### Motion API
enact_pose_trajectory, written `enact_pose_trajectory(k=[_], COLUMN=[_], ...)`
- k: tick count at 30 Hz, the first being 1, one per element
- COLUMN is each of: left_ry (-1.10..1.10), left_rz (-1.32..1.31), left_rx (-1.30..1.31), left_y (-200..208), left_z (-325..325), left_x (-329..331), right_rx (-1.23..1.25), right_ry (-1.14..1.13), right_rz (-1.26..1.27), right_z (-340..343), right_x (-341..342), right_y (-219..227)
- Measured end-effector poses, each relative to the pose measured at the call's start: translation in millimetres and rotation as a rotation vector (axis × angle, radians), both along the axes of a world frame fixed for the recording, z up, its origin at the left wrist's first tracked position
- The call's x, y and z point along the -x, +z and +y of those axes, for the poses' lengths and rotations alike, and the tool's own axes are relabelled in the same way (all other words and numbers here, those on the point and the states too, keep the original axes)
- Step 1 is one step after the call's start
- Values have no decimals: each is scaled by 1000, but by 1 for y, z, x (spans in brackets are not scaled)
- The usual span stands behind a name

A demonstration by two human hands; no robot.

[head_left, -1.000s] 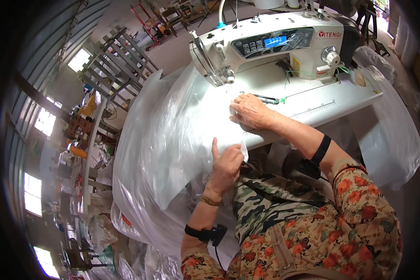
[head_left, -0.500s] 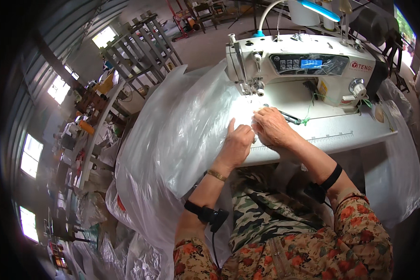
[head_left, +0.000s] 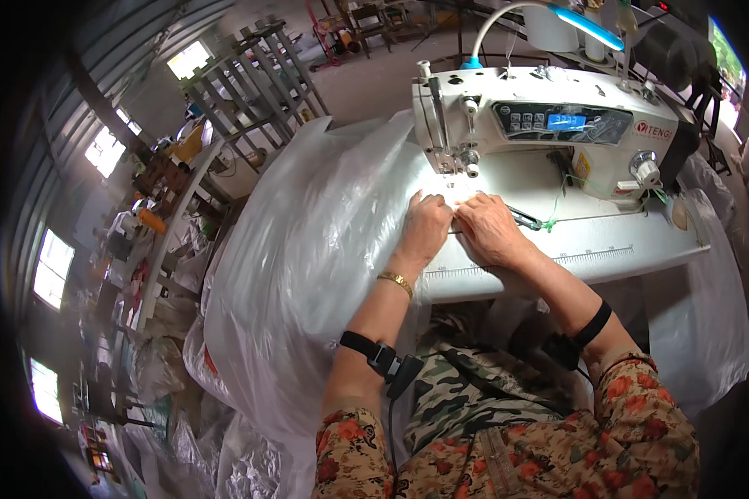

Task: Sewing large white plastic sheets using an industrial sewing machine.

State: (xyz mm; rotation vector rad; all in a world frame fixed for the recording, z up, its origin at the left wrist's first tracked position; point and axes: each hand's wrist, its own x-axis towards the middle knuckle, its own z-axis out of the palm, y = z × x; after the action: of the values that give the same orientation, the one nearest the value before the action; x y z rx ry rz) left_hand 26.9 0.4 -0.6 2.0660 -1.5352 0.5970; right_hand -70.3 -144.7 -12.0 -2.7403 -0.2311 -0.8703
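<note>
A large sheet of translucent white plastic [head_left: 324, 208] lies over the left of the sewing machine's table and hangs down in folds. Its edge runs under the needle area [head_left: 452, 176], where lamp glare washes out detail. My left hand [head_left: 427, 229] is closed on the sheet just in front of the presser foot, fingers bent. Beside it, nearly touching, my right hand [head_left: 489, 229] pinches the sheet's edge; what lies between the fingertips is partly hidden. The white sewing machine [head_left: 549, 100] stands beyond both hands. Dark thread snips [head_left: 524, 219] lie right of my right hand.
A ruler scale [head_left: 591, 254] runs along the table's front edge. Green thread [head_left: 551, 223] trails near the snips. A lit lamp [head_left: 587, 27] arches above the machine. Metal racks [head_left: 245, 87] stand at the far left, with a cluttered bench [head_left: 162, 249] nearer. More plastic [head_left: 699, 308] hangs at right.
My left hand has moved forward and slightly right, closer to my right hand and the needle; its outstretched index finger is now bent. My right hand has barely moved. The view has shifted slightly.
</note>
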Motion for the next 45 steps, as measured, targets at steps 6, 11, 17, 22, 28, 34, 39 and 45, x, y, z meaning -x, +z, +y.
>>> enact_pose_trajectory(k=[6,11,17,22,28,34,39,45], left_ry=[6,181,369,480,372,314,314,302], left_rz=[294,77,61,221,367,467,508,533], left_rx=[51,200,110,144,279,311,326,356], left_y=[-5,-12,-24,-36,-41,-40,-37,-38], left_z=[1,12,24,40,66,73,72,73], left_x=[-12,-38,-60,-60,-56,-49,-46,-48], right_rx=[-6,2,59,-3,120,103,12,72], right_ry=[1,-71,-537,-559,-388,-265,-289,-269], right_rz=[-9,-40,-55,47,116,107,71,35], right_z=[-1,0,-12,-16,-19,-1,10,10], right_x=[0,7,37,45,42,5,-17,-45], right_y=[-2,0,6,-1,-2,-2,-3,-8])
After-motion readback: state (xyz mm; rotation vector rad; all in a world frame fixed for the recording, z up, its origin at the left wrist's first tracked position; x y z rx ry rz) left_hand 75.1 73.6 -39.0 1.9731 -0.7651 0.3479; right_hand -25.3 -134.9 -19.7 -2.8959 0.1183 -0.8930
